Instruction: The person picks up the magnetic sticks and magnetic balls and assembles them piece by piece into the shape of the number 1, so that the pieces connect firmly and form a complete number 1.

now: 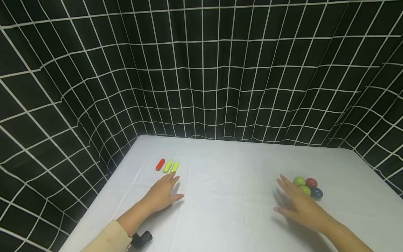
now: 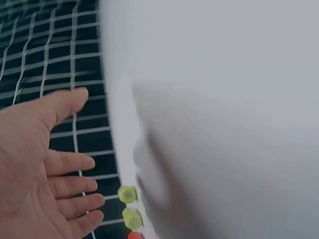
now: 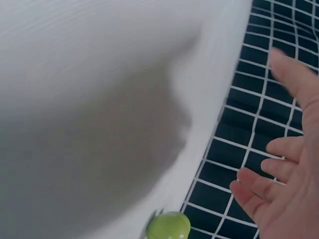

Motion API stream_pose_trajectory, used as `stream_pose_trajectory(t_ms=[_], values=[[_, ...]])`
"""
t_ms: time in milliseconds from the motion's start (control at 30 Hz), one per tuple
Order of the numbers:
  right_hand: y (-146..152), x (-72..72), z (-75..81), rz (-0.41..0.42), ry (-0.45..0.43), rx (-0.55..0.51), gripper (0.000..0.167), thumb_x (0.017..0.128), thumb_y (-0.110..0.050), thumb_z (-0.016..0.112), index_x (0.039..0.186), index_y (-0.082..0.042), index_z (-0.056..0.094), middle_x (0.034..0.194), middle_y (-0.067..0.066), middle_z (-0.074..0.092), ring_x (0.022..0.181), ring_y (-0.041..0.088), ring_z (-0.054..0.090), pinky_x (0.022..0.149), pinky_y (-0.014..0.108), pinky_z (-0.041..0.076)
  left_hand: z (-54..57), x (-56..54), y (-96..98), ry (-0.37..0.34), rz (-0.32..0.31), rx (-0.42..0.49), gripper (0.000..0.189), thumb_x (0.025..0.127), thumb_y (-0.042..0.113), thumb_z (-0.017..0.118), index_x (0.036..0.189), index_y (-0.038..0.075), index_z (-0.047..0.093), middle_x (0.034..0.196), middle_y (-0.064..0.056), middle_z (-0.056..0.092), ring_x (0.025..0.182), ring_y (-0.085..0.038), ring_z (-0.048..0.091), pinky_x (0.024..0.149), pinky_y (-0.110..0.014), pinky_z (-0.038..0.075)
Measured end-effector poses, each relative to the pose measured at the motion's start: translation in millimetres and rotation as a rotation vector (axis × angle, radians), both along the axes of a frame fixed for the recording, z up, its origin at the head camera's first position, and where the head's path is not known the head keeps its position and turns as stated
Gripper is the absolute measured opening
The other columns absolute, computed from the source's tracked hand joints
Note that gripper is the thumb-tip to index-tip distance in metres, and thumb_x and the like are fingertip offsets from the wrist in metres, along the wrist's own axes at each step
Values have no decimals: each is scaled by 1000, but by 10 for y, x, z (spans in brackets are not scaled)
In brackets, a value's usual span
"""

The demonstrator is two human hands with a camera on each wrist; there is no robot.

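My left hand (image 1: 162, 196) hovers over the left of the white table, fingers extended and thumb apart, holding nothing. Just past its fingertips lie a short red stick (image 1: 160, 164) and two yellow-green sticks (image 1: 168, 167), side by side; the nearer ends of the yellow-green sticks (image 2: 127, 194) show in the left wrist view. My right hand (image 1: 299, 206) is above the table's right side, fingers extended and holding nothing. Close beside it sit several smooth egg-shaped pieces: two green (image 1: 299, 181), one red (image 1: 311, 182) and one blue (image 1: 316, 193). One green piece (image 3: 168, 226) appears in the right wrist view.
A white cloth covers the table (image 1: 226, 182). Dark curtains (image 1: 217, 77) with a white grid surround its back and sides. A black object (image 1: 143, 239), partly hidden by the left sleeve (image 1: 110, 236), is near the front left.
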State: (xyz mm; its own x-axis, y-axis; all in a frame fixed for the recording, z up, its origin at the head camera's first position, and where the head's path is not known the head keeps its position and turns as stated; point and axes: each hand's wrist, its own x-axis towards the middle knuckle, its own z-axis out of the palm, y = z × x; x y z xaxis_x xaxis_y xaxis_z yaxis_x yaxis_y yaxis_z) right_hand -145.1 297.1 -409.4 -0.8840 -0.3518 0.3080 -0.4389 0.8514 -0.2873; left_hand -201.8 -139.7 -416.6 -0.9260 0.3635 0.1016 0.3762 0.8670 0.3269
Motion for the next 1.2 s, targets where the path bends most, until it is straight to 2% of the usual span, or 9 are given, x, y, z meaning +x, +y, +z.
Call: stream_pose_trajectory(t_ms=[133, 333, 600, 733, 800, 867, 967, 1033, 1200], values=[[-44, -43, 63, -83, -50, -52, 78, 75, -35, 75, 133, 6, 43, 139, 27, 42, 119, 49, 44, 94, 63, 41, 19, -113, 27, 2, 121, 160, 64, 81, 34, 71, 127, -5, 52, 139, -24, 44, 130, -40, 41, 108, -53, 37], [-55, -80, 80, -208, -63, -173, 56, 78, -29, 74, 119, 4, 57, 111, 27, 62, 91, 40, 62, 71, 51, 56, 5, -230, 16, -1, 242, 332, 55, 80, 25, 72, 122, -7, 56, 131, -25, 52, 126, -40, 45, 107, -52, 39], [63, -100, 15, -342, -78, -306, 48, 86, -31, 67, 117, 5, 59, 107, 29, 64, 99, 46, 61, 82, 52, 54, -141, -292, 41, -36, 339, 511, 48, 81, 18, 71, 120, -6, 58, 121, -25, 59, 116, -39, 55, 95, -49, 51], [127, -104, -36, -385, -105, -369, 47, 86, -32, 66, 116, 4, 60, 110, 26, 64, 88, 11, 68, 75, 20, 57, -221, -316, 82, -43, 383, 580, 47, 81, 16, 71, 120, -7, 58, 122, -25, 58, 115, -39, 55, 93, -45, 52], [152, -91, -55, -407, -138, -387, 48, 86, -35, 65, 117, 3, 60, 114, 25, 63, 86, -5, 61, 79, 22, 56, -242, -320, 102, -31, 406, 606, 46, 81, 15, 70, 119, -7, 58, 123, -25, 58, 115, -40, 56, 93, -44, 52], [177, -71, -71, -419, -197, -409, 52, 88, -37, 63, 120, 3, 58, 120, 26, 59, 93, 0, 61, 91, 36, 53, -258, -319, 126, -15, 424, 620, 44, 81, 14, 70, 118, -7, 58, 122, -26, 58, 113, -40, 56, 92, -44, 53], [196, -32, -101, -439, -299, -437, 59, 91, -44, 56, 125, 4, 53, 130, 28, 51, 115, 34, 55, 95, 64, 38, -282, -317, 165, -6, 455, 654, 43, 81, 12, 70, 117, -8, 59, 120, -26, 59, 111, -40, 58, 92, -43, 53], [201, -18, -126, -444, -357, -458, 63, 92, -46, 53, 128, 5, 50, 133, 28, 46, 122, 48, 42, 96, 69, 33, -301, -319, 185, 6, 474, 667, 42, 80, 10, 70, 116, -9, 59, 119, -26, 59, 111, -39, 58, 91, -42, 53], [213, -31, -183, -474, -408, -466, 70, 91, -53, 49, 131, 4, 47, 135, 27, 45, 125, 49, 39, 97, 71, 31, -343, -340, 222, 44, 520, 702, 40, 80, 7, 70, 115, -9, 59, 118, -26, 60, 112, -39, 58, 93, -41, 52]])
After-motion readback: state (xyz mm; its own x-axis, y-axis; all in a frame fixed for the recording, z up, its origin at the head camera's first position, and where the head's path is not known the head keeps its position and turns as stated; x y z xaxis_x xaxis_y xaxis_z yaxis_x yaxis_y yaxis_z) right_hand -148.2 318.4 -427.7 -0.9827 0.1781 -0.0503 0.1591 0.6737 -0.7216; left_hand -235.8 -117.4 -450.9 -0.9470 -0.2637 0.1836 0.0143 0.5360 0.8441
